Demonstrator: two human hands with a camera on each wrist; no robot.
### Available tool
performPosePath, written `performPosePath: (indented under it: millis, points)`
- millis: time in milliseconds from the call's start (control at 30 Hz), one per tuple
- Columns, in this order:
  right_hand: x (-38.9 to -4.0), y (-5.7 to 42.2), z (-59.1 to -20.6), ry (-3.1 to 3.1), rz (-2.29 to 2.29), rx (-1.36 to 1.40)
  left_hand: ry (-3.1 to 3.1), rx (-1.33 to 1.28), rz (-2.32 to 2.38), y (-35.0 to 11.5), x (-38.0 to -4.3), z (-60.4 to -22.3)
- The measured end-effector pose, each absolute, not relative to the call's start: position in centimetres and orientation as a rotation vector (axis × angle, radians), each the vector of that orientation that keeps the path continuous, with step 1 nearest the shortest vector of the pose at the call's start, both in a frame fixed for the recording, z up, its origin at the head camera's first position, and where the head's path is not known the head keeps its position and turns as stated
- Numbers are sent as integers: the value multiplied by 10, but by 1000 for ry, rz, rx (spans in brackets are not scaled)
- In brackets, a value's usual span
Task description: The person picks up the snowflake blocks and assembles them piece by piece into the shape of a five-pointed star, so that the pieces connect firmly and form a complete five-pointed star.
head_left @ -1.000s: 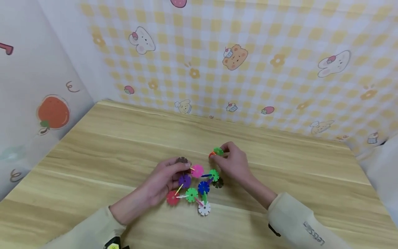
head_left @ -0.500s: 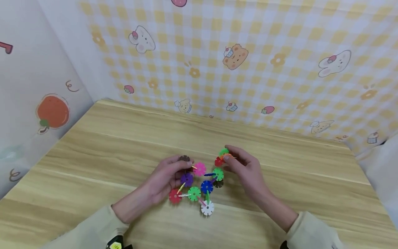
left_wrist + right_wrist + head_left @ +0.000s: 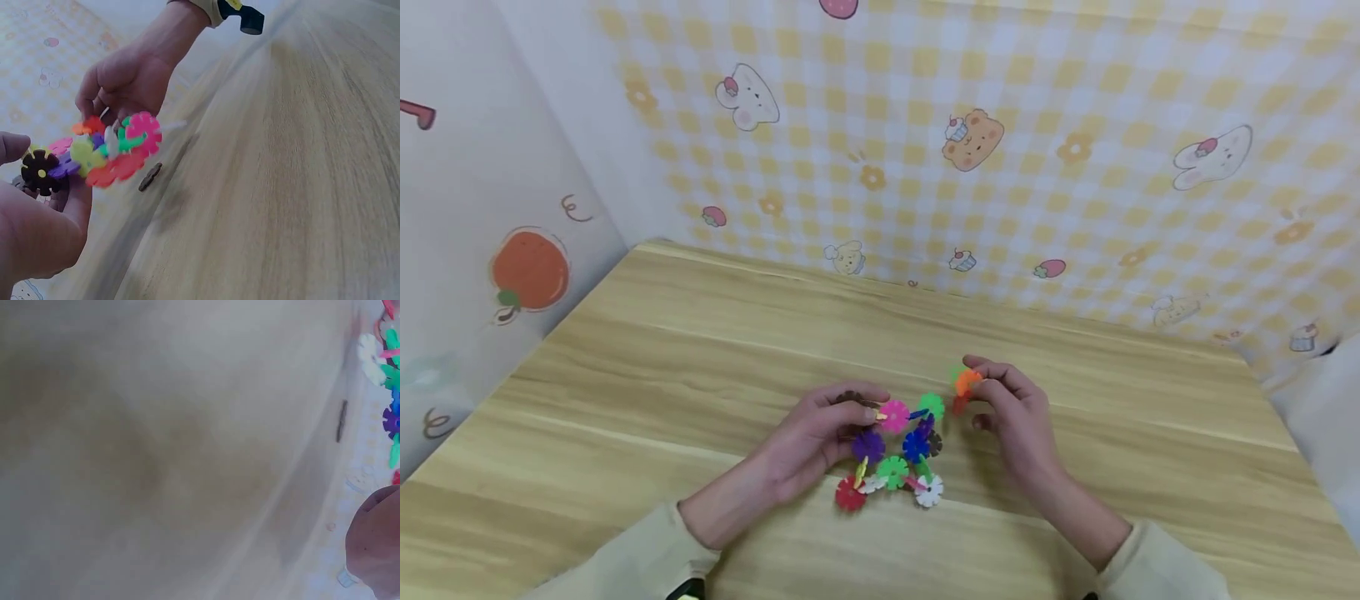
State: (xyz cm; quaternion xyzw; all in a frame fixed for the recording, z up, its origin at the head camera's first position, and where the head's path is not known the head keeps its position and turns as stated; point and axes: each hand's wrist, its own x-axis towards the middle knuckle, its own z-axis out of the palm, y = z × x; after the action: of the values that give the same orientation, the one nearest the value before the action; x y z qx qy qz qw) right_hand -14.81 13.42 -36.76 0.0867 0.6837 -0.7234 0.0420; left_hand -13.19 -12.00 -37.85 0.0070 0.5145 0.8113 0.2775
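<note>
In the head view my left hand [image 3: 812, 437] holds a linked chain of plastic snowflake discs by its back left part, thumb in front. The pink disc [image 3: 893, 416], blue disc [image 3: 915, 447], red disc [image 3: 851, 494] and white disc [image 3: 928, 491] belong to that linked piece. A black-brown disc [image 3: 41, 172] sits by my left fingers in the left wrist view. To the right, my right hand [image 3: 1018, 417] pinches a small cluster with an orange disc [image 3: 967, 382], a red one below and some green behind. A gap separates the cluster from the linked piece.
A loose brown disc [image 3: 150, 177] lies on the wooden tabletop [image 3: 715, 333], just under the linked piece. Behind the table hangs a checked cloth [image 3: 880, 217]. A pale wall [image 3: 482, 167] stands at the left.
My left hand has shifted slightly right, and the linked piece has tilted in it. My right hand has moved right and nearer, turning its cluster so the orange disc now shows.
</note>
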Motion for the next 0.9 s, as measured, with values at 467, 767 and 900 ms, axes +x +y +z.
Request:
performPosePath:
  millis: [467, 767, 900]
  points:
    - [-138, 140, -360, 1990, -2200, 122, 1627, 145, 2107, -120, -128, -383]
    - [-125, 139, -366, 2190, -1954, -42, 1819, 172, 2017, -116, -125, -379]
    - [-122, 135, -365, 2243, -1896, -171, 1866, 177, 1999, -113, -122, -376]
